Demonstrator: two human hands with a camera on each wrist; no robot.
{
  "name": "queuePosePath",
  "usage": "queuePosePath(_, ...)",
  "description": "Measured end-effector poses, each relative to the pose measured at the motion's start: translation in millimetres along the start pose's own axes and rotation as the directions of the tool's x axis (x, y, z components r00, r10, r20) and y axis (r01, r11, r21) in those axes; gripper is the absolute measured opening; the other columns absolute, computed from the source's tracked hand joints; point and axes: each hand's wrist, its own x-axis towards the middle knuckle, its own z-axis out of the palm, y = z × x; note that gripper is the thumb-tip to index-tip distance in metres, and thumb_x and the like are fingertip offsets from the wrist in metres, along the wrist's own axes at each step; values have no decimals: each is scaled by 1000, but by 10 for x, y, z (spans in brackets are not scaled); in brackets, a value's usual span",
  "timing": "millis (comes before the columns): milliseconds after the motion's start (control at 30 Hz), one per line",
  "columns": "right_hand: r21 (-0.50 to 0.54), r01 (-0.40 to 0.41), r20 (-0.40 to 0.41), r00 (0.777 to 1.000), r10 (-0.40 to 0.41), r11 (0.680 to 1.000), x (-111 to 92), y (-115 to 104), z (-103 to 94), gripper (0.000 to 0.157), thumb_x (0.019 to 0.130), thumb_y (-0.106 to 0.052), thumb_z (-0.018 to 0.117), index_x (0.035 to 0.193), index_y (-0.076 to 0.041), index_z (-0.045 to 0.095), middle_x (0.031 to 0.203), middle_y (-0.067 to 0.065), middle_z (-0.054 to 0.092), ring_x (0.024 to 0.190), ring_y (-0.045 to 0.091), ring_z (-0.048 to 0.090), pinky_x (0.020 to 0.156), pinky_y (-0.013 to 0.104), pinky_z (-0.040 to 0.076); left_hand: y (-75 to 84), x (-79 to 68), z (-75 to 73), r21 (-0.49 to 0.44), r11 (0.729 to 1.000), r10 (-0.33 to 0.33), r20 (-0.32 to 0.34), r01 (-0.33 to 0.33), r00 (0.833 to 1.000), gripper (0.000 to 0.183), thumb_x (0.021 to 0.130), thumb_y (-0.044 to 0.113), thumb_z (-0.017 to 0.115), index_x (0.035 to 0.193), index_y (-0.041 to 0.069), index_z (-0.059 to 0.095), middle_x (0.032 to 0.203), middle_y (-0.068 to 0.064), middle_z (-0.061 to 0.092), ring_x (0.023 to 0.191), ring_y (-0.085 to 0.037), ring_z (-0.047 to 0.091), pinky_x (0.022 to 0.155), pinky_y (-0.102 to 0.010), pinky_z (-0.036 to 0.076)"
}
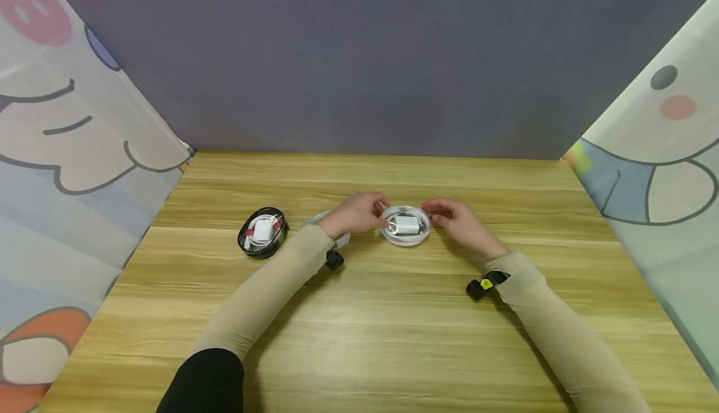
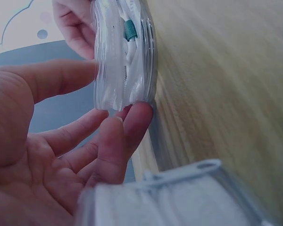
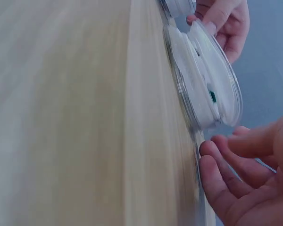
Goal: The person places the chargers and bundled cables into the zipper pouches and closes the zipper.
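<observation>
A clear round zippered pouch [image 1: 405,242] lies on the wooden table with a white charger [image 1: 407,224] and white cable inside. A green cable tie [image 2: 131,30] shows through its side in the left wrist view. My left hand [image 1: 359,212] pinches the pouch's left edge, thumb on top and fingertips low at the rim. At the opposite edge is my right hand [image 1: 460,223], fingers loosely bent and fingertips just off the rim in the right wrist view. Under my left wrist sits another clear pouch [image 1: 341,240], partly hidden by the forearm.
Farther left on the table [image 1: 359,338] lies a black-rimmed round pouch [image 1: 263,254] holding a white charger and cable with red ties. A grey panel [image 1: 371,57] stands behind the table. Cartoon-printed cloths [image 1: 84,138] hang at both sides.
</observation>
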Motion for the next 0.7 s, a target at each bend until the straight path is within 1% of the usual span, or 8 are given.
queuePosePath(133,-31,29,31,999,-28,999,0,37,-14,38,93,6,64,131,7,58,122,20,66,112,34,62,97,42,49,-15,-13,-24,0,1000,4,15,-4,1000,47,89,27,77,131,14,60,112,-1,65,103,-18,60,91,-36,48)
queuePosePath(233,-51,53,49,998,-50,997,14,42,-7,40,91,4,67,130,7,59,119,21,67,110,35,63,96,45,49,-21,-2,-41,2,1000,5,21,-5,1000,45,90,27,75,131,14,61,114,-2,65,104,-18,60,91,-36,48)
queuePosePath(300,-71,56,54,997,-52,996,23,34,-1,39,91,4,66,130,7,59,117,21,67,108,35,63,96,47,48,-11,17,-49,-9,1000,8,28,-8,1000,45,92,29,73,131,12,61,117,-2,64,107,-18,59,93,-36,48)
queuePosePath(400,-110,48,53,998,-42,993,33,18,3,38,91,4,66,129,7,60,114,20,68,106,34,63,94,48,48,9,73,-51,-28,999,20,36,-19,999,42,94,31,69,130,11,62,119,-3,64,109,-19,59,95,-36,47)
queuePosePath(500,-150,34,46,999,-27,988,43,8,7,36,91,3,66,127,5,62,110,17,69,103,32,63,92,46,48,34,154,-47,-45,998,50,48,-48,998,37,97,31,66,127,10,65,119,-4,65,109,-18,60,95,-37,47)
queuePosePath(700,-192,21,46,999,-13,981,68,12,18,27,92,-1,67,119,3,69,106,13,70,96,26,63,86,40,50,110,284,-45,-56,996,74,81,-69,994,32,100,31,62,124,10,67,119,-3,66,108,-17,60,91,-35,49)
